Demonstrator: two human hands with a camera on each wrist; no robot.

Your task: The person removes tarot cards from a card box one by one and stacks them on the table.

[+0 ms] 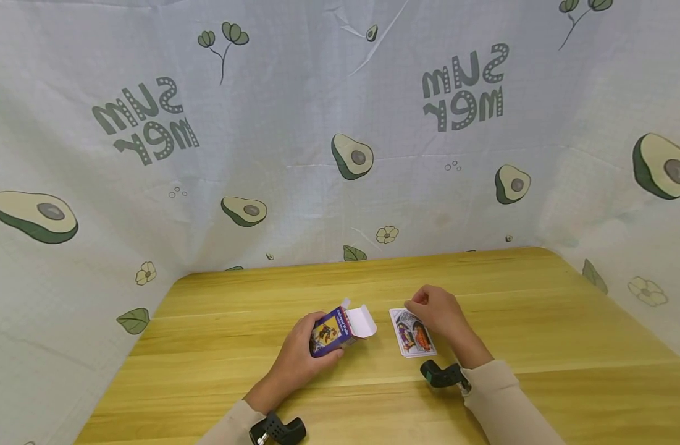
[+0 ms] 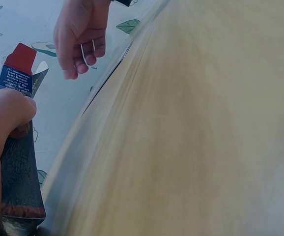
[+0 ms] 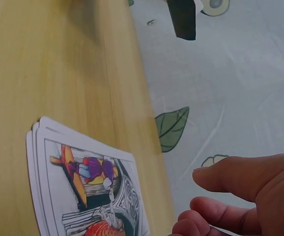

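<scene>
Between the left thumb and fingers sits the box (image 1: 331,330), firmly grasped by the left hand (image 1: 298,355) and raised above the table (image 1: 367,395). The thumb lies along the box's near side, with fingers round its far side. Beyond that grip, toward the right hand (image 1: 442,312), the box's end stands open, its flap (image 1: 362,321) folded out and showing a white inner face. Its front is blue-purple, with a picture on yellow and the words "Universal Waite". From the left wrist, a red flap shows beyond the thumb, above small white print.

Nothing shows in the right hand's grip: thumb and forefinger stand apart and the other fingers curl loosely. Just beside those fingers, on the side toward the body and the box, the cards (image 1: 413,334) lie face up on the table in a stack, edges slightly out of line. Uppermost is a figure in purple beside an orange-red shape. Whether a fingertip touches the stack cannot be told.

Behind each grip comes a black camera at the wrist, then a pale sleeve (image 1: 512,408). Past both hands, beyond the table's far edge, hangs a white cloth (image 1: 295,123) printed with avocados, leaves and mirrored lettering.
</scene>
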